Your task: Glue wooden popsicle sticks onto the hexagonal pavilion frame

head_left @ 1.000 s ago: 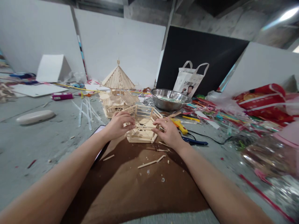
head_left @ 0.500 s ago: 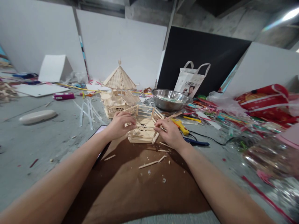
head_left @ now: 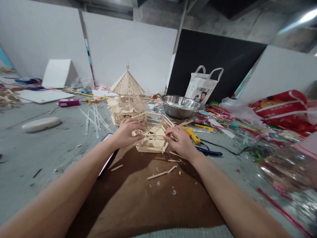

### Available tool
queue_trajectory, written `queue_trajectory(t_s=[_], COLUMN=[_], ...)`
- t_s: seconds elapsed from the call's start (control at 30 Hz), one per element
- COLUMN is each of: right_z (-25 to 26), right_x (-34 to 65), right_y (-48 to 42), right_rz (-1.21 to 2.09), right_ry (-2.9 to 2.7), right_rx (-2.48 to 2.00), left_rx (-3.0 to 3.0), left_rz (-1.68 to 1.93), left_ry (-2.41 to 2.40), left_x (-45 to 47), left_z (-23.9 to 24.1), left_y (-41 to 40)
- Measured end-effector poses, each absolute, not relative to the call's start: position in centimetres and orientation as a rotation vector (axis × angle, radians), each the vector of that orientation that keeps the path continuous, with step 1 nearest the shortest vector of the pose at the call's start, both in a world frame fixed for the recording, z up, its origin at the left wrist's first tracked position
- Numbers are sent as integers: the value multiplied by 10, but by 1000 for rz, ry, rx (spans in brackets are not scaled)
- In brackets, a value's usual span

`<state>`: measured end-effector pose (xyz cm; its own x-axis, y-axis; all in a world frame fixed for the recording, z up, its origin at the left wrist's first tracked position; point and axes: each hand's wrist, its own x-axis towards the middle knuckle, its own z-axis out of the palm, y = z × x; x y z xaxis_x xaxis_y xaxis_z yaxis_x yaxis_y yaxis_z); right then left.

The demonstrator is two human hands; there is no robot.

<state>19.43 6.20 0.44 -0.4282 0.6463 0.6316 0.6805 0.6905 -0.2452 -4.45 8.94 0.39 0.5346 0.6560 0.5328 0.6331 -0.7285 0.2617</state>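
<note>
Between my hands stands a low, many-sided frame of pale wooden sticks (head_left: 151, 145), with a slatted base and open railings. My left hand (head_left: 128, 133) is closed in a pinch at its left front side. On the right side, the fingers of my right hand (head_left: 182, 142) are pinched too. A thin wooden stick (head_left: 155, 135) runs level from one set of fingertips to the other, across the front of the frame. Behind it rises a stick-built pavilion (head_left: 127, 84) with a pointed roof. My fingers hide parts of the frame's corners.
Brown cloth (head_left: 158, 205) lies under the frame, with broken sticks (head_left: 160, 174) on it. A phone (head_left: 107, 162) is by my left forearm. To the right are a yellow glue gun (head_left: 193, 135), blue-handled pliers (head_left: 209, 151) and a steel bowl (head_left: 182, 110). Clear glue sticks (head_left: 95, 120) lie left.
Both hands stay at the frame with only slight finger shifts. The stick across the front sits a touch lower against the frame. The whole view has moved very slightly.
</note>
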Motion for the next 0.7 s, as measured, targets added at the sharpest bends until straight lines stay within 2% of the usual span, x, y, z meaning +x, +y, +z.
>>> queue_trajectory(t_s=[0.7], right_z=[4], right_x=[195], right_y=[63], right_rz=[-94], right_ry=[-2223], right_rx=[-993], left_rx=[2687], left_rz=[1058], left_ry=[1054], left_x=[-43], left_z=[-3], left_y=[97])
